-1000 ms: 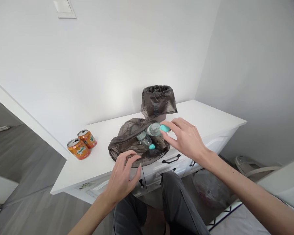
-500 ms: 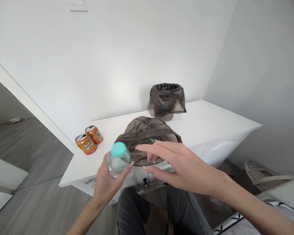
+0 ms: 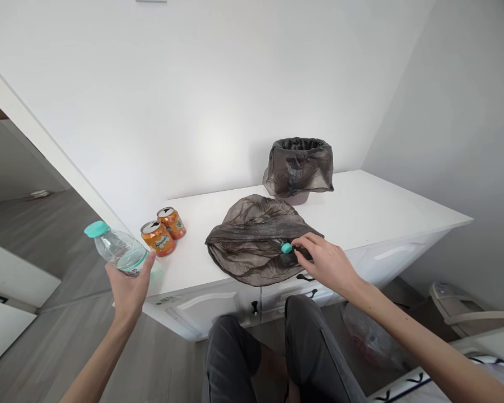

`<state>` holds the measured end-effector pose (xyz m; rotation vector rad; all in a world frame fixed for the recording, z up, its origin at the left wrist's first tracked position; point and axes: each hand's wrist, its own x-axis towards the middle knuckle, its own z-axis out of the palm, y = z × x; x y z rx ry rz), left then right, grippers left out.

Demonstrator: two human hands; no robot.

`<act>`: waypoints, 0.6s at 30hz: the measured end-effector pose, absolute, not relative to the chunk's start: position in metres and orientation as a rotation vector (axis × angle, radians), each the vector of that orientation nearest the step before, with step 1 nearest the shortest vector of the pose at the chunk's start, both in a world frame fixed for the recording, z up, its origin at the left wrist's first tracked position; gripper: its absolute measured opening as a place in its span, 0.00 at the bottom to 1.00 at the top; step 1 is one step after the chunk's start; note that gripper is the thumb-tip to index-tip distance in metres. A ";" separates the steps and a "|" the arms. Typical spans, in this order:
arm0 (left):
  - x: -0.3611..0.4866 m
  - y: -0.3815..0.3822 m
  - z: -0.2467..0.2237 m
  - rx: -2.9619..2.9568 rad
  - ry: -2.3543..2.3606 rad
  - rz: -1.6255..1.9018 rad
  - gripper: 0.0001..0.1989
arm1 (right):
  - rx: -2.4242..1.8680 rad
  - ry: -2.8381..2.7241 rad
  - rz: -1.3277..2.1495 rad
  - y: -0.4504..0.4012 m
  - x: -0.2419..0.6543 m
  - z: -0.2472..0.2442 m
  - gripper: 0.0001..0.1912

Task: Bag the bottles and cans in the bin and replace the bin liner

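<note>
My left hand (image 3: 128, 288) is wrapped round a clear plastic bottle (image 3: 120, 249) with a turquoise cap, held tilted over the left end of the white cabinet. Beside it stand two orange cans (image 3: 158, 239), close together. A dark translucent bag (image 3: 247, 246) lies spread at the front edge of the cabinet top. Over its right part, my right hand (image 3: 323, 260) pinches a turquoise cap (image 3: 286, 248) at its fingertips; whether a bottle is under that cap is hard to make out.
A bin lined with a dark bag (image 3: 300, 168) stands against the wall. The white cabinet top (image 3: 390, 207) extends right. Below are my knees and a clear plastic bag (image 3: 372, 338) on the floor; a pale chair-like object (image 3: 462, 305) is at right.
My left hand has carried the bottle left, past the cans. My right hand has closed on the turquoise cap over the spread bag. The view has shifted slightly.
</note>
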<state>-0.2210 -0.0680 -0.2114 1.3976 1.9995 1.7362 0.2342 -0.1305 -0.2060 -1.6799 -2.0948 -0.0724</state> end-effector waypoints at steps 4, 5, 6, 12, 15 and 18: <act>-0.222 -0.050 -0.211 1.432 1.995 1.774 0.41 | -1.742 -2.073 -0.061 -0.124 0.234 -0.220 0.16; -0.221 -0.046 -0.211 1.440 1.977 1.789 0.40 | -1.762 -2.070 -0.058 -0.123 0.234 -0.222 0.18; -0.221 -0.042 -0.212 1.448 1.956 1.805 0.40 | -1.784 -2.068 -0.056 -0.121 0.233 -0.224 0.21; -0.220 -0.027 -0.211 1.457 1.914 1.837 0.39 | -1.887 -2.086 -0.049 -0.113 0.225 -0.230 0.29; -0.221 -0.022 -0.211 1.458 1.906 1.810 0.41 | -1.891 -2.105 -0.059 -0.107 0.219 -0.233 0.30; -0.224 -0.022 -0.213 1.474 1.937 1.750 0.44 | -1.910 -2.105 -0.064 -0.100 0.212 -0.237 0.30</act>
